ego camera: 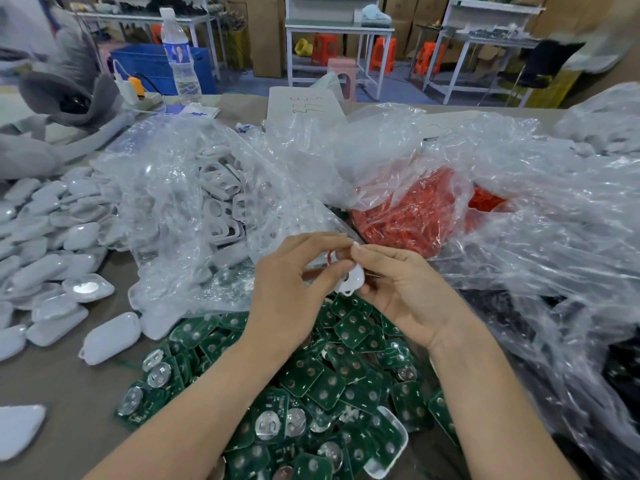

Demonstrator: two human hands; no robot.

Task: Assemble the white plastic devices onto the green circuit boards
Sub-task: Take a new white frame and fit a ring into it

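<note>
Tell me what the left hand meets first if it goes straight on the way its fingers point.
Most likely the right hand, whose fingertips nearly touch the left hand's above the white plastic piece; depth is hard to judge.

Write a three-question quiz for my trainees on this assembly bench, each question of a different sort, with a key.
1. True or false: the green circuit boards lie in a loose heap below the left hand and right hand.
2. The white shells are heaped on which side of the person? A left, B right, C both.
3. Fill in: the ring by the held white plastic piece is ____.
Key: 1 true; 2 A; 3 red.
</note>
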